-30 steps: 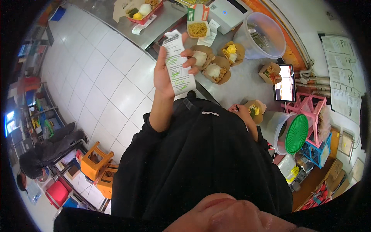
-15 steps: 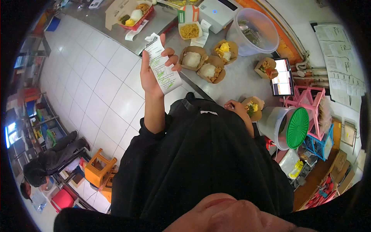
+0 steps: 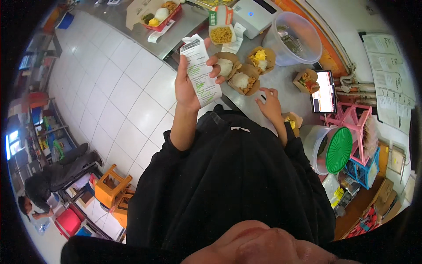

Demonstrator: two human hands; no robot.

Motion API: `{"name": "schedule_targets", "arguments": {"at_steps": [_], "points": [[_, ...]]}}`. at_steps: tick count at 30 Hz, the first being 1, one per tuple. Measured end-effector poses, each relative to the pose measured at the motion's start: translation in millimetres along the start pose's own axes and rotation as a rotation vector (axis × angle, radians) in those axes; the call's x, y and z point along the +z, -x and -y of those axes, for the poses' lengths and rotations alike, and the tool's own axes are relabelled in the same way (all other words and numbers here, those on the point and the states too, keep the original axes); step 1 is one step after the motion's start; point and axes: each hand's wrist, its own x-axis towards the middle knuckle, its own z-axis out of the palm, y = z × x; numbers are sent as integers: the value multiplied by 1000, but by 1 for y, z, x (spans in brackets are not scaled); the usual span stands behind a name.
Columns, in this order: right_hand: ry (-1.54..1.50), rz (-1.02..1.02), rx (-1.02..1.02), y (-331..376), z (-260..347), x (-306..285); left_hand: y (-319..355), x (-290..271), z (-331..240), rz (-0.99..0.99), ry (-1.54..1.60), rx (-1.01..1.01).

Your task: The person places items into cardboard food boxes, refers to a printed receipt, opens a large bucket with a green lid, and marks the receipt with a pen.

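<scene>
White floor tiles (image 3: 118, 88) fill much of the room's left side, where another person (image 3: 38, 189) shows small near the black rim. The metal worktop (image 3: 290, 101) runs slantwise, cut off at the top. Sheets (image 3: 389, 79) bearing lines too small to read hang on the wall at right. On the worktop a clear tub (image 3: 310, 31) stands beside a pale machine (image 3: 255, 17) with its top cropped. Of 5 brown food boxes (image 3: 244, 83), 1 stands in front of the left edge of a lit tablet (image 3: 325, 90), 1 is half behind the right forearm, 1 is partly hidden by the left fingers, and 2 show almost whole.

The left hand (image 3: 187, 94) grasps a white paper slip (image 3: 202, 72) at the worktop's front edge, its palm hidden behind the paper. Print and green strokes cover the slip. The right hand (image 3: 270, 105), near the boxes, has its grip pinched, apparently on a slim dark item (image 3: 263, 96).
</scene>
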Motion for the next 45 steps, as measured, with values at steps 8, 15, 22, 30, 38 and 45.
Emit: {"name": "schedule_targets", "arguments": {"at_steps": [8,15,22,30,38,45], "points": [[194,58,-8,-41,25,2,7,15,6,74,31,-27],[268,95,18,-55,22,19,12,17,6,64,-80,1],[200,151,90,-47,-5,40,15,15,8,28,-53,24],[-51,-28,-32,-16,-11,46,8,18,17,59,-97,-42],[-144,-17,195,6,-35,56,4,19,21,22,-52,-71],[95,376,185,8,-76,88,-2,24,29,27,-54,-124]]}}
